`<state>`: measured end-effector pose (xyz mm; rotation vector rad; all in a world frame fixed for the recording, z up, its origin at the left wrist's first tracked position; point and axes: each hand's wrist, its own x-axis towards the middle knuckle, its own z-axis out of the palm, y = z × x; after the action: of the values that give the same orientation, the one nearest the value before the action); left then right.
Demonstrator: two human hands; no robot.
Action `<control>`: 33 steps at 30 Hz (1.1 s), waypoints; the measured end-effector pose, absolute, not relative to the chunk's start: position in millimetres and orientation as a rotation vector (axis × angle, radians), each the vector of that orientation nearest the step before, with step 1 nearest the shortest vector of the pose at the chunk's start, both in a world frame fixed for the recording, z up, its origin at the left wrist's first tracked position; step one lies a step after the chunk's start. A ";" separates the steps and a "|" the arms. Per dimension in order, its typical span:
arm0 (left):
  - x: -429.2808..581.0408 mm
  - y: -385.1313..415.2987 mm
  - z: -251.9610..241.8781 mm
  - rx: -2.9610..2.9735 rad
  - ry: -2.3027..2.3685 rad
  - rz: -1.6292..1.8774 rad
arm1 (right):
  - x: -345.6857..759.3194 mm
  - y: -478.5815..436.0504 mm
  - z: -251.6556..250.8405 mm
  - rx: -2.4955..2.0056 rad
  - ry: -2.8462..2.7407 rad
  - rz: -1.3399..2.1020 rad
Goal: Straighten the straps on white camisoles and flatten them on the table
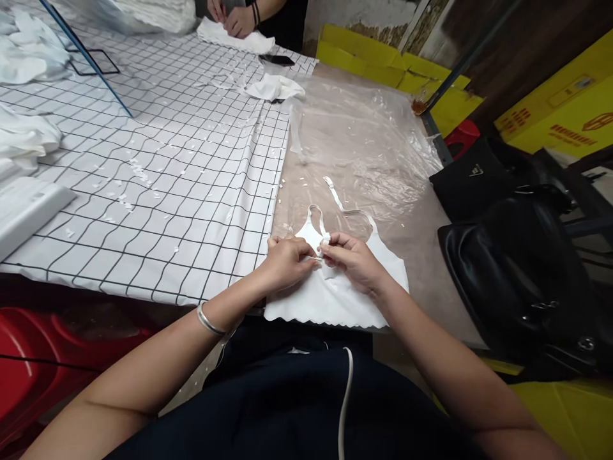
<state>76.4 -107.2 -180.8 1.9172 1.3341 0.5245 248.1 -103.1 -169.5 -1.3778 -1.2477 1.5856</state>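
A white camisole point(330, 300) with thin straps lies on the brown table surface near its front edge, its scalloped hem toward me. My left hand point(290, 260) is closed in a pinch on part of a strap over the garment's middle. Close beside it, my right hand point(352, 260) pinches the strap near a small white piece. One strap forms a loop at the upper left, while the other strap point(338, 197) stretches away across the table with a small fitting at its end. The fingertips nearly meet, and they partly hide the strap.
Clear plastic sheeting point(354, 128) covers the table beyond. White scraps dot the grid cloth point(191, 160) at left. Black bags point(517, 275) stand at right. Another person's hands point(239, 21) hold white fabric at the far side, near a phone point(276, 60). A red stool point(29, 370) is lower left.
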 end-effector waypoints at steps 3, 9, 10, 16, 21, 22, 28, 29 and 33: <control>73.8 -124.9 -183.6 2.201 1.466 0.591 | 244.8 -89.3 -161.5 -1.358 -1.107 1.678; 51.9 -174.9 -207.5 2.789 0.851 0.470 | 229.7 -28.2 -141.2 -1.296 -0.876 1.821; 48.3 -179.0 -211.0 2.804 0.824 0.418 | 226.6 -15.4 -138.9 -1.301 -0.840 1.816; 41.8 -182.2 -215.8 2.848 0.807 0.309 | 207.5 34.3 -147.8 -1.437 -0.788 1.787; 36.6 -182.8 -214.2 2.838 0.865 0.470 | 209.8 35.1 -146.4 -1.638 -1.247 1.605; 32.8 -182.4 -214.2 2.829 0.897 0.518 | 217.0 28.9 -140.9 -1.699 -1.438 1.414; 0.8 -176.6 -215.6 2.925 0.894 0.437 | 318.6 -83.8 -142.1 -1.519 -2.303 0.341; -4.1 -176.1 -215.0 2.943 0.879 0.406 | 339.3 -108.4 -154.3 -1.453 -2.428 0.278; -16.5 -168.2 -201.9 2.958 0.768 0.368 | 392.4 -177.6 -203.3 -1.581 -2.595 0.156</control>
<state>-16.5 -168.2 -201.9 2.9581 0.7681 0.3684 392.4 -177.6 -203.3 -1.5812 -2.5946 0.1564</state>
